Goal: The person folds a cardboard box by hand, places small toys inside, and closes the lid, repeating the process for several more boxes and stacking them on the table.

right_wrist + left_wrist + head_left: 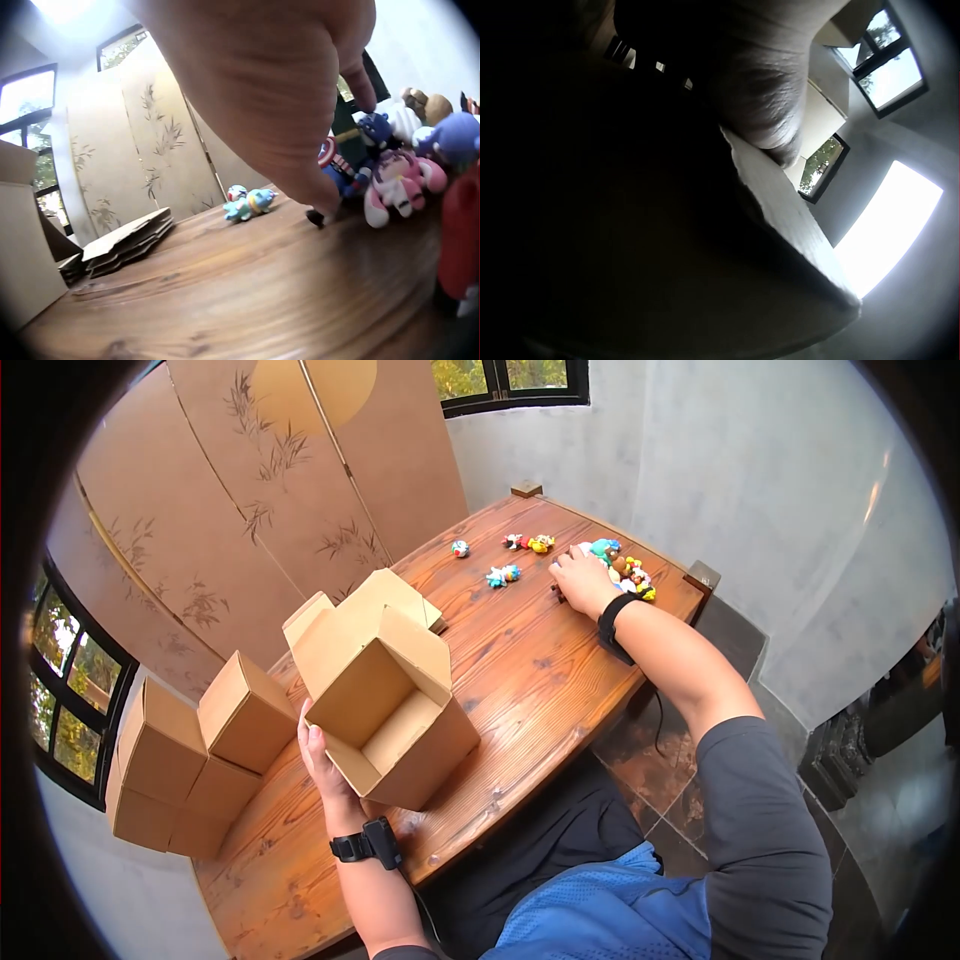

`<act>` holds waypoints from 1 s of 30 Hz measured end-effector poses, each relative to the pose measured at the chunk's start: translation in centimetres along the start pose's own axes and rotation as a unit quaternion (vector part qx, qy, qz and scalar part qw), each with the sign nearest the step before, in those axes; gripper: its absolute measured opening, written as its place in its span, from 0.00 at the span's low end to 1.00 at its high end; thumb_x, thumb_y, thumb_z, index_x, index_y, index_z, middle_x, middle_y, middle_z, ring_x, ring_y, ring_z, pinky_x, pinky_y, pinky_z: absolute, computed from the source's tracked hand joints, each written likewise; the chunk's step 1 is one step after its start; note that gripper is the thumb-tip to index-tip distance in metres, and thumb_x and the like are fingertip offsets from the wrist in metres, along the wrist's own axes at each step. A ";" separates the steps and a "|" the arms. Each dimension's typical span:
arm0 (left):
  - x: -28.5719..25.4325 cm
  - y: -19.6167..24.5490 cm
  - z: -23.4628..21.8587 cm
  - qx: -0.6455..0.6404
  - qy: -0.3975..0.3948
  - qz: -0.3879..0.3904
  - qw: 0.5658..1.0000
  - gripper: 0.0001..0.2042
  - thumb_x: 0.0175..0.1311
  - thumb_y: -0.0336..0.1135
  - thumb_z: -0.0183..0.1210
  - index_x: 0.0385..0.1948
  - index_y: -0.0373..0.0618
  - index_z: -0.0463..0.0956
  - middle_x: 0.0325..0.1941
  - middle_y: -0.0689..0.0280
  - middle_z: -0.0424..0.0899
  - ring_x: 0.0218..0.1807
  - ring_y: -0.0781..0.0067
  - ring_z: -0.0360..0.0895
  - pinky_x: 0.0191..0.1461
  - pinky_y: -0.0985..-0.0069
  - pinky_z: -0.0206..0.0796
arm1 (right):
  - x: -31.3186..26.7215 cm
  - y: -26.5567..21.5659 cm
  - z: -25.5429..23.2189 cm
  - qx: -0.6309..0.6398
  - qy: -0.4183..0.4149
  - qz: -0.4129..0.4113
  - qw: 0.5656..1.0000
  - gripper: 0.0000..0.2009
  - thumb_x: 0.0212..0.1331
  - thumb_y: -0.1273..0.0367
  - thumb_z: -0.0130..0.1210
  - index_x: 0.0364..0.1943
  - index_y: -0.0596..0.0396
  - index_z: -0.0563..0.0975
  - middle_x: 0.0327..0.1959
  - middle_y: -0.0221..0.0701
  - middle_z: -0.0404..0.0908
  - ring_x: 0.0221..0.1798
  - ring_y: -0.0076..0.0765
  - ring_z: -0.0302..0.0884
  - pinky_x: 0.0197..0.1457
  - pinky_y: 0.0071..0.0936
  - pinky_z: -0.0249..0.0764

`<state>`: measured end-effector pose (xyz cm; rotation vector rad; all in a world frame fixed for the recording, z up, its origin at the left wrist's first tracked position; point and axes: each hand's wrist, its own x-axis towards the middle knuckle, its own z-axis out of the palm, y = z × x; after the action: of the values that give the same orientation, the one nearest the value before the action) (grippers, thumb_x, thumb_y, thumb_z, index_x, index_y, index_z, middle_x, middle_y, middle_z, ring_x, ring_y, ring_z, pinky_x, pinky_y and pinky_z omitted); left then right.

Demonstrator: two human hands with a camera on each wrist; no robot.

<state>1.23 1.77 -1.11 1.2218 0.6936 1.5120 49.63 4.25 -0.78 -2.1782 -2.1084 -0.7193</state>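
Note:
My left hand [328,775] grips the edge of an open cardboard box [425,760], its thumb [316,738] on the flap. In the left wrist view the palm [761,97] lies against the torn-looking cardboard edge [787,217]. The box stands tilted on the table and its visible inside is bare. At the far right, my right hand [588,582] reaches down into a pile of toy figures [632,575]. In the right wrist view its fingers come down around a blue figure [375,129] with a round shield, beside a pink-and-white figure [397,184]. I cannot tell whether they hold it.
Several closed cardboard boxes [165,750] are stacked at the left. Flattened cardboard [127,236] lies behind the open box. Small figures lie apart on the wooden table [500,700]: a blue-and-white one [503,576], a round one [460,549] and a red-and-yellow group [530,543].

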 end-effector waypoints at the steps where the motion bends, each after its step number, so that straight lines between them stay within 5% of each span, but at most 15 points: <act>1: 0.0 0.0 0.1 -0.001 -0.002 0.001 1.000 0.35 0.67 0.53 0.52 0.69 0.36 0.55 0.62 0.51 0.73 0.62 0.57 0.74 0.66 0.60 0.68 | -0.2 -0.1 0.0 -0.035 0.024 -0.014 0.999 0.09 0.56 0.69 0.57 0.42 0.47 0.80 0.47 0.32 0.80 0.57 0.41 0.73 0.52 0.39 0.76; 5: -0.2 0.4 0.6 0.007 0.001 0.001 1.000 0.36 0.66 0.53 0.52 0.69 0.36 0.56 0.62 0.51 0.73 0.62 0.56 0.74 0.66 0.60 0.68 | -0.3 -0.1 0.3 -0.024 0.110 -0.068 0.991 0.06 0.55 0.69 0.56 0.36 0.48 0.80 0.38 0.30 0.79 0.51 0.38 0.74 0.46 0.31 0.77; 11: -0.1 0.2 0.6 0.000 0.013 0.011 1.000 0.35 0.66 0.52 0.53 0.67 0.33 0.59 0.60 0.49 0.75 0.60 0.56 0.76 0.64 0.62 0.70 | 0.3 0.9 -0.3 0.002 0.061 -0.123 0.991 0.03 0.54 0.71 0.55 0.31 0.52 0.79 0.39 0.33 0.78 0.53 0.40 0.74 0.48 0.33 0.79; 15: -0.2 0.4 0.7 -0.009 0.003 0.006 1.000 0.33 0.67 0.50 0.52 0.66 0.34 0.59 0.60 0.50 0.75 0.60 0.57 0.76 0.64 0.62 0.70 | -0.4 1.5 -3.1 0.071 -0.022 -0.103 0.992 0.15 0.43 0.77 0.64 0.39 0.55 0.78 0.47 0.34 0.76 0.57 0.44 0.71 0.58 0.34 0.75; 19: -0.2 0.5 0.8 -0.015 0.013 0.009 1.000 0.33 0.66 0.49 0.52 0.66 0.34 0.60 0.60 0.50 0.75 0.60 0.58 0.76 0.64 0.63 0.70 | -0.2 1.6 -1.9 0.153 0.037 -0.082 0.984 0.07 0.58 0.73 0.51 0.37 0.54 0.80 0.44 0.37 0.78 0.56 0.46 0.73 0.58 0.37 0.74; 22: -0.4 0.7 1.1 -0.038 0.033 0.001 0.999 0.32 0.66 0.47 0.54 0.66 0.34 0.60 0.60 0.50 0.75 0.59 0.59 0.76 0.64 0.63 0.70 | 0.0 0.5 -3.6 0.200 0.045 -0.096 0.974 0.09 0.50 0.74 0.61 0.37 0.56 0.80 0.41 0.39 0.78 0.51 0.47 0.75 0.55 0.40 0.72; 26: -0.1 -0.4 0.0 -0.069 0.024 0.004 0.997 0.31 0.65 0.43 0.57 0.66 0.35 0.61 0.60 0.53 0.75 0.59 0.62 0.76 0.64 0.66 0.70 | 1.5 -2.0 -7.2 0.326 0.117 -0.122 0.930 0.08 0.48 0.74 0.67 0.31 0.56 0.80 0.35 0.38 0.79 0.43 0.47 0.78 0.48 0.38 0.75; 28: -0.4 0.6 0.8 -0.062 0.031 -0.006 0.998 0.31 0.65 0.43 0.57 0.66 0.35 0.61 0.59 0.53 0.76 0.59 0.63 0.76 0.64 0.66 0.71 | 2.4 -3.7 -11.6 0.390 0.071 -0.113 0.911 0.08 0.49 0.78 0.67 0.32 0.59 0.80 0.34 0.38 0.80 0.38 0.40 0.81 0.43 0.33 0.77; 30: -0.2 0.2 0.4 -0.050 0.025 -0.001 0.998 0.31 0.66 0.44 0.56 0.67 0.35 0.60 0.61 0.52 0.74 0.61 0.61 0.75 0.65 0.64 0.69 | 3.1 -5.7 -16.3 0.431 0.096 -0.158 0.883 0.08 0.50 0.75 0.65 0.34 0.60 0.80 0.33 0.41 0.81 0.37 0.46 0.81 0.42 0.37 0.77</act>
<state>1.50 1.50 -0.92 1.1102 0.6435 1.5609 39.15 2.28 13.20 -1.2551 -2.0984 0.0499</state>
